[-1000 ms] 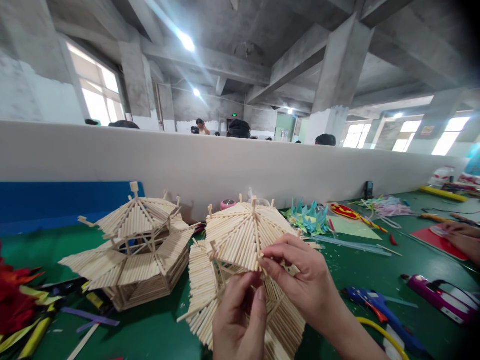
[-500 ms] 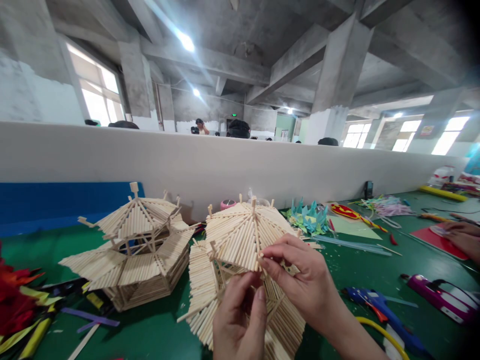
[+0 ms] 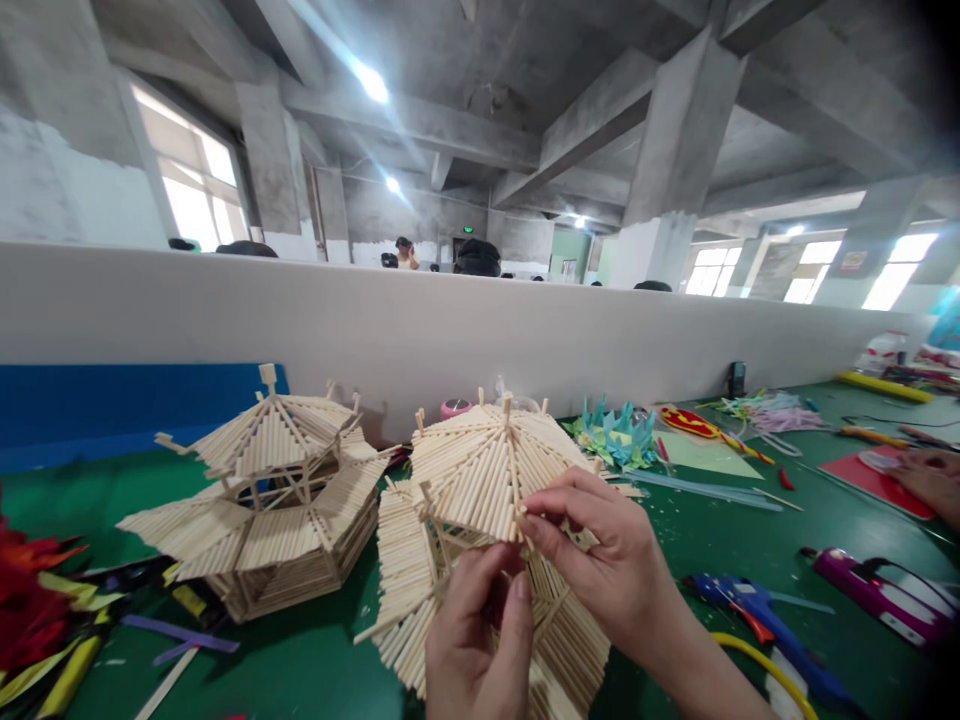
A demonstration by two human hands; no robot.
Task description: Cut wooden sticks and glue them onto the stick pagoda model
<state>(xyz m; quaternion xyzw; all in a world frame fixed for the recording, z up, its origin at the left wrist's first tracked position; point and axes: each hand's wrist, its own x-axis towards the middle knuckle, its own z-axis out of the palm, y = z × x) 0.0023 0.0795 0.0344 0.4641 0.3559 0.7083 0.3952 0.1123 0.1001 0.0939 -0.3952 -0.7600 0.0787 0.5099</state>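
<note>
A pavilion model [image 3: 463,468] built of thin round wooden sticks stands in front of me, its upper roof sloping down from a short central post. My right hand [image 3: 607,550] pinches a small wooden stick piece [image 3: 520,510] at the near corner of that roof. Just below the roof edge, my left hand [image 3: 484,635] has its thumb and fingers curled together; whether anything is between them is hidden. Both hands cover part of the model's lower roof. To the left stands a second stick pavilion [image 3: 281,435] of similar build.
At right lie a blue glue gun [image 3: 780,625] with a yellow cable and a purple device [image 3: 885,600]. A blue-green paper craft [image 3: 619,435] sits behind the model. A low white partition [image 3: 450,325] runs along the back. Another person's hand [image 3: 930,480] rests over red paper.
Almost nothing differs. Both hands keep the same place at the roof corner, and the models stay where they were.
</note>
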